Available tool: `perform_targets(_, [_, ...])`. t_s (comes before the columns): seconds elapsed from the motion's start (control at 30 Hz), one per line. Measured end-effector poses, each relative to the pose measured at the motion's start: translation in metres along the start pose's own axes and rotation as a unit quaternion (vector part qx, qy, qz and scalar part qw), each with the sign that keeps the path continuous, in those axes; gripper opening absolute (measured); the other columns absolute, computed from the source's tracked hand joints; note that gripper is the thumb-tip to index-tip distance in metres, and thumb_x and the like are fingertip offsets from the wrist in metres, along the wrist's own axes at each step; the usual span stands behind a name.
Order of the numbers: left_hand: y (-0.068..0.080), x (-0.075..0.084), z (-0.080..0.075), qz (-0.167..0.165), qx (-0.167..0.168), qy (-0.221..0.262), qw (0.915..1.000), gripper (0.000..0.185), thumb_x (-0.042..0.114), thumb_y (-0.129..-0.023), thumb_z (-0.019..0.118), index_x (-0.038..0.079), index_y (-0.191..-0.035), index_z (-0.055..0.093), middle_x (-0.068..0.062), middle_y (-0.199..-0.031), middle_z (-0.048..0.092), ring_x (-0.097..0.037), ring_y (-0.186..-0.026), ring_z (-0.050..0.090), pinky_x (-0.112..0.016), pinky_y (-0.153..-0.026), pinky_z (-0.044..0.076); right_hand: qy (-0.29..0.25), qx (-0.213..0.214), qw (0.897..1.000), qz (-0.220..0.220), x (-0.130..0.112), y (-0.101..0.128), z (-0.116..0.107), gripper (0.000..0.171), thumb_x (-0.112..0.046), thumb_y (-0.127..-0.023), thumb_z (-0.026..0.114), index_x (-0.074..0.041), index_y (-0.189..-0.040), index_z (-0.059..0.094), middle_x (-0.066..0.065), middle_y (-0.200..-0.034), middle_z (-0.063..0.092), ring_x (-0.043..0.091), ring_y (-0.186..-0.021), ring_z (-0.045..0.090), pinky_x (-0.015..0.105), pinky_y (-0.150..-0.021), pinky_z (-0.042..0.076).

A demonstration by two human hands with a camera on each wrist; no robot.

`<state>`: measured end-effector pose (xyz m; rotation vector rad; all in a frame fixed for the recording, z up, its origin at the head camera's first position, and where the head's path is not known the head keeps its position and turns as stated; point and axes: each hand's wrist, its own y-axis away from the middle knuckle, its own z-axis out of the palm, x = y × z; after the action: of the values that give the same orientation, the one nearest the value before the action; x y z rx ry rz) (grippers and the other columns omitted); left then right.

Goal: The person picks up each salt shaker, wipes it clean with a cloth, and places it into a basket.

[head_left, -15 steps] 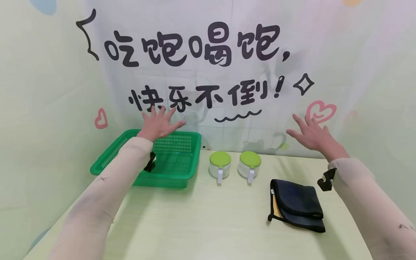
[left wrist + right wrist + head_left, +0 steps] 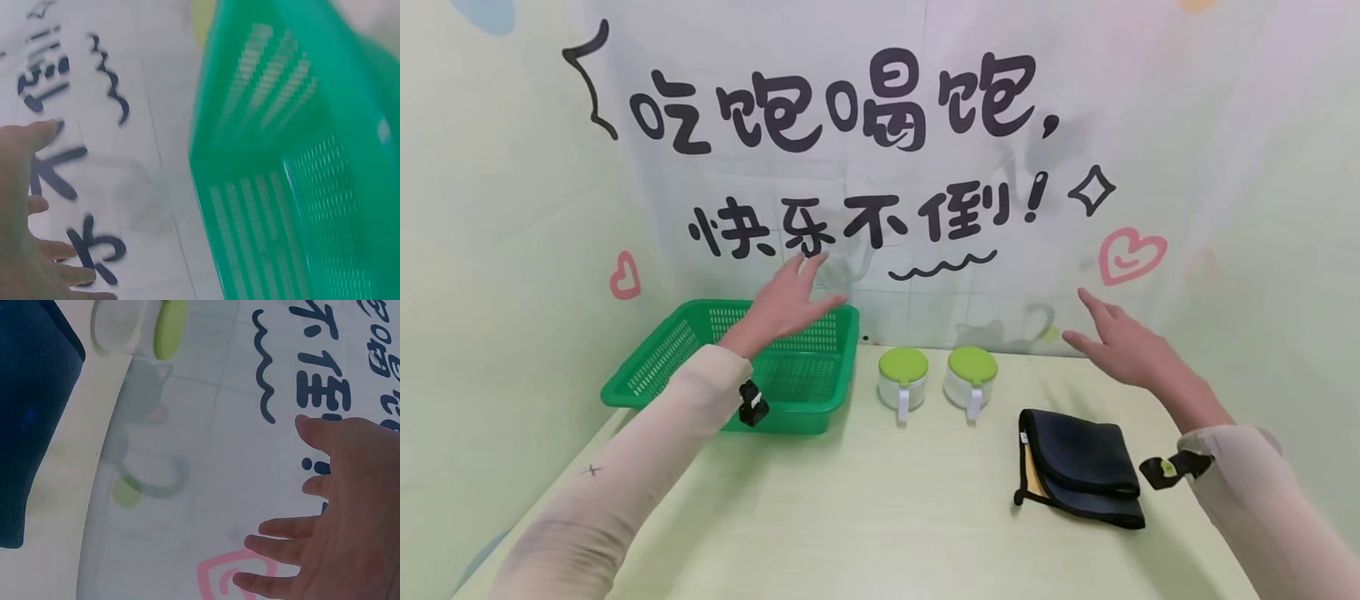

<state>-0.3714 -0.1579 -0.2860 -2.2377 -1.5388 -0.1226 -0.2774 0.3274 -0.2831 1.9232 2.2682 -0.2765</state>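
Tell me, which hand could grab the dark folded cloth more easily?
Probably the right hand: it hovers open just behind the dark cloth. The left hand is over the green basket, farther away.

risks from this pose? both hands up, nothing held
1. The left hand hovers over the green basket's far rim; dropping down, it could catch the rim and shove the light basket.
2. The right hand is raised behind the folded dark cloth and near the two green-lidded jars; a sideways sweep might topple one.
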Motion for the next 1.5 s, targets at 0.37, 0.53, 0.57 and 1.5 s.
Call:
perform_targets(0.37, [0.030,0.043,0.018,0.004,0.014,0.114,0.9933,0.083,0.048,-0.099,0.062,0.014,-0.163,0.023,-0.023,-0.165,0.028,-0.043,-0.148,0.039,-0.065,-0.116,0.038,-0.032,0.021,0.999,-0.005,0.000,0.037,0.019,0.089,-0.052,-0.106,0.046,0.003,-0.163,0.005,0.041,-0.150,0.039,0.057,-0.134,0.045,0.073,-0.098,0.043])
perform_targets(0.53, [0.044,0.060,0.029,0.001,0.020,0.156,0.9875,0.076,0.045,-0.099,0.062,0.012,-0.160,0.030,-0.020,-0.162,0.037,-0.040,-0.146,0.042,-0.061,-0.117,0.039,-0.065,0.017,0.998,0.004,0.001,0.046,0.034,0.089,-0.050,-0.106,0.050,0.010,-0.160,0.012,0.040,-0.141,0.050,0.054,-0.124,0.056,0.064,-0.092,0.051])
perform_targets(0.57, [0.046,0.064,0.032,0.003,0.020,0.166,0.9860,0.074,0.044,-0.100,0.062,0.011,-0.159,0.032,-0.019,-0.161,0.038,-0.039,-0.146,0.042,-0.060,-0.118,0.038,-0.071,0.015,0.997,0.006,0.002,0.047,0.037,0.089,-0.049,-0.106,0.050,0.011,-0.159,0.013,0.041,-0.139,0.052,0.054,-0.123,0.058,0.062,-0.090,0.052])
perform_targets(1.5, [0.084,0.134,0.110,-0.115,0.031,0.408,0.9050,0.035,0.031,-0.099,0.064,0.011,-0.128,0.065,-0.008,-0.126,0.069,-0.026,-0.114,0.067,-0.045,-0.097,0.056,-0.120,-0.094,0.979,0.135,0.047,0.054,0.085,0.104,-0.058,-0.096,0.062,0.026,-0.146,0.025,0.049,-0.146,0.034,0.059,-0.119,0.056,0.047,-0.075,0.061])
